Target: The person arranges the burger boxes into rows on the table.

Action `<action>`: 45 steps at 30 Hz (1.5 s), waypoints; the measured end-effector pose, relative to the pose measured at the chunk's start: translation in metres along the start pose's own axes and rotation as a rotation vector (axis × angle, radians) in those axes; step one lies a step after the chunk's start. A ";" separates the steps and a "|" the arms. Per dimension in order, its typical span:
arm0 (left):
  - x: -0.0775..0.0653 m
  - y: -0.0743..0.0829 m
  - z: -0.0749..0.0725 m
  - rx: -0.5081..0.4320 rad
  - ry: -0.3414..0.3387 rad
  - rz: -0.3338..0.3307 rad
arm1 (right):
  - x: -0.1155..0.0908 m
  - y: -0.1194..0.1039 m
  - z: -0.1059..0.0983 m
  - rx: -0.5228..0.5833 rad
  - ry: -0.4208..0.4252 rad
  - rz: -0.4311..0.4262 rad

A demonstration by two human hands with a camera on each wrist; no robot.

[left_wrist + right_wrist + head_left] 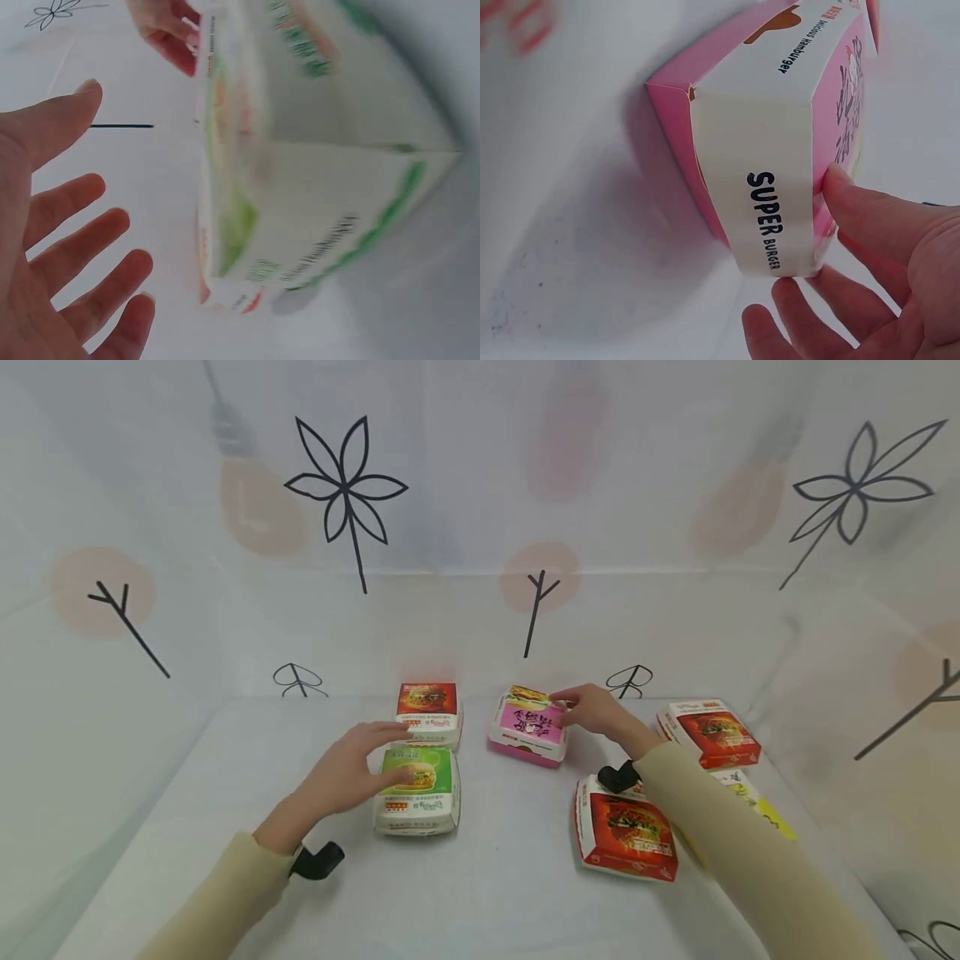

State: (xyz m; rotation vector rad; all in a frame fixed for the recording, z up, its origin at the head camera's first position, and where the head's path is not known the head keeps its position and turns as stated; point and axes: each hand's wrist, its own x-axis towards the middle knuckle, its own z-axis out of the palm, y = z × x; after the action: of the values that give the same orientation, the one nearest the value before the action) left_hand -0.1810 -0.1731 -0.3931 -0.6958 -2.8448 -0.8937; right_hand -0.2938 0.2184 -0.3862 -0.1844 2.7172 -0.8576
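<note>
My left hand (pixel 348 772) hovers with spread fingers over the left part of a green-topped burger box (pixel 417 793). In the left wrist view the palm and fingers (pixel 90 259) stand apart from the box's side. Just behind it lies a red-topped burger box (pixel 429 706). My right hand (pixel 596 714) is at the right side of a pink burger box (pixel 528 731), which lies on the table. Its thumb touches the pink lid in the right wrist view; the other fingers (pixel 810 319) lie loosely near the far corner, not wrapped round it.
Two more red burger boxes, one nearer (pixel 630 831) and one farther back (pixel 712 731), are on the right. A yellow box (pixel 757 797) is partly hidden under the right forearm. White cloth with printed plants (pixel 480 510) closes off the back and sides of the table.
</note>
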 end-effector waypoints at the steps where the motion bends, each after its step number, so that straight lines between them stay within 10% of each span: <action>1: 0.008 0.000 -0.002 -0.025 -0.015 -0.004 | 0.001 -0.002 0.001 0.001 -0.003 0.000; 19: 0.120 0.006 0.023 -0.349 -0.091 0.010 | 0.007 -0.023 0.010 0.090 -0.036 -0.014; 45: 0.141 0.035 0.062 -0.227 -0.325 -0.111 | 0.010 -0.012 0.003 0.148 -0.070 -0.076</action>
State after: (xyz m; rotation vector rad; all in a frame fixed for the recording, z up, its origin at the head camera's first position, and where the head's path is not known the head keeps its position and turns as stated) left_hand -0.2883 -0.0569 -0.3972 -0.7767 -3.1214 -1.2416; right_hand -0.3018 0.2052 -0.3842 -0.2825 2.5838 -1.0494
